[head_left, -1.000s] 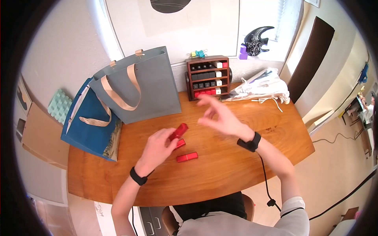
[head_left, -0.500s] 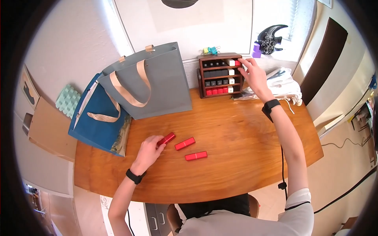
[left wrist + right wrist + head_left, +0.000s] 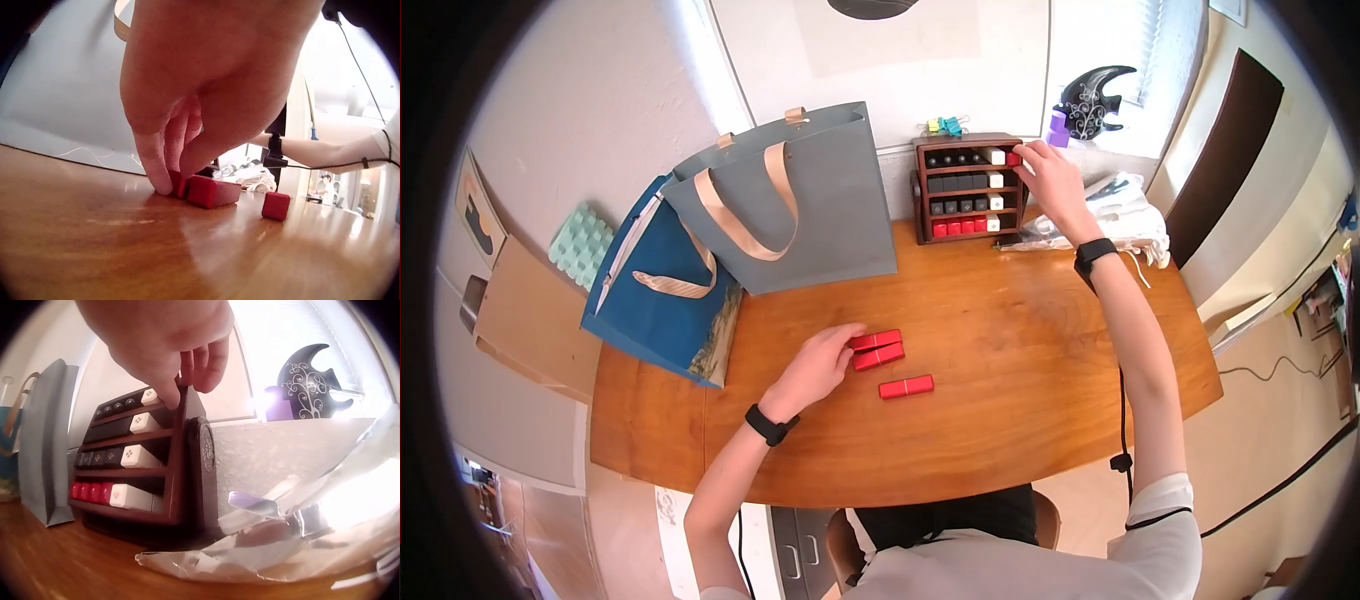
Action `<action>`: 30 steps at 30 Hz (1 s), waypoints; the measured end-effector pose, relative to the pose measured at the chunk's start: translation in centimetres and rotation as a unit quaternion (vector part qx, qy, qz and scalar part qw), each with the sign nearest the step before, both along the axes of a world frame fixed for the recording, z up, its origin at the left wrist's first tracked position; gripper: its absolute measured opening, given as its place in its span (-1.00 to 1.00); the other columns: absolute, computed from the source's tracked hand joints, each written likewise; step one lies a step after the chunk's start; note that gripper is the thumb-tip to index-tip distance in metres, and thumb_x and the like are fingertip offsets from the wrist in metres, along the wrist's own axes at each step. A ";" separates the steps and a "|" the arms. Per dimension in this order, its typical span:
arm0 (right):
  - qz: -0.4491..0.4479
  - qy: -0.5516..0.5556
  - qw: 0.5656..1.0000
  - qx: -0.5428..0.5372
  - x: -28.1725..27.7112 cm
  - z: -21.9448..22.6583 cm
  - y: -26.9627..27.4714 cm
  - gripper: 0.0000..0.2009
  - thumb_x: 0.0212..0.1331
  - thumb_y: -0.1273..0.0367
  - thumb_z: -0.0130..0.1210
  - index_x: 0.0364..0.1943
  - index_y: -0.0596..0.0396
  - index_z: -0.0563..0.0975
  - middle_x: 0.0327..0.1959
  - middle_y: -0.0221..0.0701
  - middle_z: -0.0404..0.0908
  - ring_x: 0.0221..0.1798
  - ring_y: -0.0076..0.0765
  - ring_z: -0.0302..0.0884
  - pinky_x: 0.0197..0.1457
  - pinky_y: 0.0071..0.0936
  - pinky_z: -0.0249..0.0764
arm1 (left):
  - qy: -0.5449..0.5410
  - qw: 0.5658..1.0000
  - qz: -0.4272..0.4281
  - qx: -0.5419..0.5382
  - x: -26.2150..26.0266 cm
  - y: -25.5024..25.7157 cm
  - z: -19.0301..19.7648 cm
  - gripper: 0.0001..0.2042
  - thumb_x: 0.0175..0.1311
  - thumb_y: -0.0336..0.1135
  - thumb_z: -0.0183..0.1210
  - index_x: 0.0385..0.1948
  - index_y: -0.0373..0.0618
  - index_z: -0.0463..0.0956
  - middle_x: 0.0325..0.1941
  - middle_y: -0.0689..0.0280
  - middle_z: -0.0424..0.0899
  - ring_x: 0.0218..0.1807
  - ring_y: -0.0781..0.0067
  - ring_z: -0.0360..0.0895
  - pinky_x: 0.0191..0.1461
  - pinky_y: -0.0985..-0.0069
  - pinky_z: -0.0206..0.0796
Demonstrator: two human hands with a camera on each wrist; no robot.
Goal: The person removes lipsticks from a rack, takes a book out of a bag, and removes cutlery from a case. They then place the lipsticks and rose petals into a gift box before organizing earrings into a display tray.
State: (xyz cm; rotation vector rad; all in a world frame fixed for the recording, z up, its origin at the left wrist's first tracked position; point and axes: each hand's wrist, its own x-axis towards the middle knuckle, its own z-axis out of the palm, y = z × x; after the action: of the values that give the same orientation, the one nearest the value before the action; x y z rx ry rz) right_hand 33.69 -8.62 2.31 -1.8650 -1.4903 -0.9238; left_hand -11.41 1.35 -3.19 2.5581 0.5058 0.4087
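My left hand (image 3: 812,372) pinches the end of a red lipstick (image 3: 880,339) low over the table. A second red lipstick (image 3: 880,357) lies right beside it, and a third (image 3: 907,387) lies apart, nearer the front. At the back, my right hand (image 3: 1055,185) reaches to the right end of the top shelf of a dark wooden lipstick rack (image 3: 181,481). Its thumb and fingers pinch a red lipstick (image 3: 1012,159) there, which the thumb hides in the right wrist view. White lipsticks (image 3: 139,456) stand toward the right of the shelves, beside rows of black and red ones.
A grey paper bag (image 3: 830,220) and a blue bag (image 3: 650,320) stand on the left of the table. Clear plastic packaging (image 3: 262,550) lies right of the rack. Small binder clips (image 3: 945,126) sit on top of it. A black fish ornament (image 3: 1090,105) stands on the sill.
My right hand has moved from over the table to the rack's top shelf. My left hand has lowered its lipstick and brought it right alongside another on the table.
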 end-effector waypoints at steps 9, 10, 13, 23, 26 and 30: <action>0.052 -0.025 0.996 0.061 -1.7 1.8 -4.0 -0.73 0.16 0.30 0.32 -0.06 -0.02 0.63 -0.15 -0.42 0.66 -0.10 -0.18 0.68 -0.14 -0.25 0.63 | 0.046 0.999 -0.022 -0.005 0.1 -1.4 2.0 -0.57 0.25 -0.64 0.00 0.19 -0.22 0.49 0.17 0.02 0.65 0.23 -0.06 0.55 0.31 0.21 0.43; 0.055 0.003 0.998 0.043 -2.4 2.1 -4.8 -0.74 0.16 0.30 0.32 -0.07 -0.01 0.64 -0.16 -0.41 0.67 -0.11 -0.16 0.69 -0.15 -0.25 0.62 | 0.032 0.999 -0.024 -0.014 0.0 -1.1 1.8 -0.55 0.24 -0.65 0.00 0.20 -0.22 0.48 0.17 0.03 0.65 0.23 -0.05 0.55 0.31 0.20 0.43; 0.095 0.112 0.989 -0.001 -5.2 1.9 -7.2 -0.75 0.14 0.30 0.33 -0.11 0.01 0.67 -0.20 -0.37 0.68 -0.18 -0.12 0.70 -0.19 -0.24 0.61 | 0.023 0.999 -0.026 -0.001 0.2 -0.7 2.0 -0.52 0.23 -0.63 0.00 0.23 -0.21 0.44 0.20 0.04 0.64 0.24 -0.04 0.55 0.32 0.20 0.42; 0.394 0.300 0.860 -0.122 -19.4 -3.2 -5.5 -0.70 0.10 0.36 0.38 -0.05 0.08 0.69 -0.18 -0.34 0.69 -0.33 -0.36 0.63 -0.25 -0.48 0.61 | -0.107 0.991 -0.054 0.064 4.0 -4.0 4.0 -0.62 0.29 -0.30 0.33 0.09 -0.25 0.56 -0.04 0.06 0.72 0.11 -0.01 0.64 0.17 0.25 0.50; 0.399 0.320 0.848 -0.139 -20.2 -4.5 -4.4 -0.63 0.11 0.32 0.41 0.02 0.07 0.67 -0.16 -0.36 0.70 -0.36 -0.43 0.59 -0.27 -0.51 0.59 | -0.116 0.984 -0.055 0.126 3.3 -2.9 3.6 -0.67 0.29 -0.29 0.33 0.02 -0.26 0.60 -0.10 0.07 0.71 -0.04 -0.01 0.66 0.02 0.25 0.53; 0.308 0.395 0.860 -0.096 -19.0 -3.4 -4.1 -0.49 0.17 0.19 0.40 0.17 0.07 0.59 -0.10 -0.35 0.73 -0.38 -0.42 0.63 -0.24 -0.44 0.61 | -0.049 0.985 -0.018 0.167 1.6 -1.9 3.3 -0.72 0.28 -0.29 0.29 -0.04 -0.22 0.61 -0.20 0.14 0.66 -0.08 0.07 0.60 -0.07 0.17 0.51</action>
State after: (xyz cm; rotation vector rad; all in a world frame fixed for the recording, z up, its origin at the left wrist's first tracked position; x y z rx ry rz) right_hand 14.67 -12.69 -1.11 -1.4293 -1.4812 0.2894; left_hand -9.80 -0.51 0.15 2.8426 0.3795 0.6517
